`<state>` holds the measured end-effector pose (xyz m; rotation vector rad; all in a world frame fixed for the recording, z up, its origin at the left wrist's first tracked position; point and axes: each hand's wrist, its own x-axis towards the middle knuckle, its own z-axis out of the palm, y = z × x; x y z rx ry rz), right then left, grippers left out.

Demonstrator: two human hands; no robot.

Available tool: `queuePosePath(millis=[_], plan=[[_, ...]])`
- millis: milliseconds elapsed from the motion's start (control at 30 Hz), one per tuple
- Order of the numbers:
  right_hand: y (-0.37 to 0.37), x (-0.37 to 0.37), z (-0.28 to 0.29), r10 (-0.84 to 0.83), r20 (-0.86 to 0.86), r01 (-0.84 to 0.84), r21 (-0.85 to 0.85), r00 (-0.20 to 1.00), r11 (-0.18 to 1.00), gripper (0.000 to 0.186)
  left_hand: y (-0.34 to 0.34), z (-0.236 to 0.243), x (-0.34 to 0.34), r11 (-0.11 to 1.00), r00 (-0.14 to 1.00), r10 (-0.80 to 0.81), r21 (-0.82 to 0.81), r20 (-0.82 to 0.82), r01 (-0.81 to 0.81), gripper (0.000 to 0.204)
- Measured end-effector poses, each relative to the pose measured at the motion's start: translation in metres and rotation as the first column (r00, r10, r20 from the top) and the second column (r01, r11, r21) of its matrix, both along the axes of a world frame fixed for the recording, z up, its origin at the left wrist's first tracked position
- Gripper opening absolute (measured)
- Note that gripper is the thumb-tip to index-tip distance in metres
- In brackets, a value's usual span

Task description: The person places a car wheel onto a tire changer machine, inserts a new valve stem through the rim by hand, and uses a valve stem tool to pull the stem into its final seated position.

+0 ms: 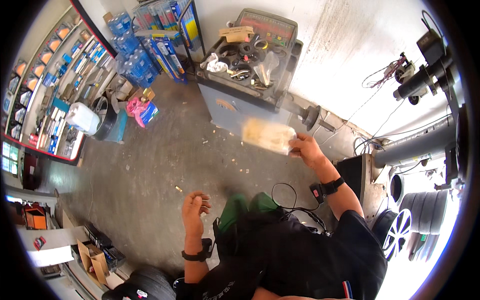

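A pale yellowish packet (267, 135), blurred by motion and seemingly wrapped in clear plastic, is gripped at its right end by my right hand (306, 147). My right arm reaches forward, holding it in front of the grey wheel balancer (240, 102). What lies inside the packet I cannot make out. My left hand (196, 205) hangs over the floor beside my green trouser leg, fingers loosely curled and apart, with nothing in it. On the machine's top tray sit several small parts, a crumpled white wrapper (215, 63), a clear plastic bag (266, 67) and a flat cardboard piece (236, 34).
A spindle (311, 117) juts from the machine's right side. Shelves of boxed goods (55, 85) line the left, near a white jug (82, 119) and bottled water packs (135, 65). Tyres (420, 212) and a wheel (397, 232) stand right; a tyre (145, 285) lies lower left.
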<state>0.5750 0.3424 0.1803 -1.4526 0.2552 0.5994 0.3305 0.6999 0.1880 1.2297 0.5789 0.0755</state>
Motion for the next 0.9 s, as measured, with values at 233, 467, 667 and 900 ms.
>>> queuePosePath(millis=[233, 467, 667, 900], plan=[[0.008, 0.100, -0.009, -0.367, -0.004, 0.364, 0.144, 0.930, 0.920, 0.029, 0.066, 0.021, 0.088, 0.997, 0.999, -0.003, 0.073, -0.053, 0.007, 0.031], [0.073, 0.277, 0.005, -0.426, -0.020, 0.385, 0.470, 0.904, 0.794, 0.013, 0.099, 0.019, 0.126, 0.978, 0.974, 0.208, 0.043, -0.083, -0.205, 0.035], [0.172, 0.323, -0.092, 0.332, -0.006, -0.295, 0.442, 0.943, 0.847, 0.039, 0.130, 0.014, 0.077, 0.833, 0.823, 0.553, 0.088, -0.129, -0.546, 0.040], [0.390, 0.254, -0.071, 0.628, -0.185, -0.565, 0.300, 0.756, 0.769, 0.013, 0.120, -0.022, -0.048, 0.358, 0.356, 0.911, -0.031, -0.207, -0.933, 0.038]])
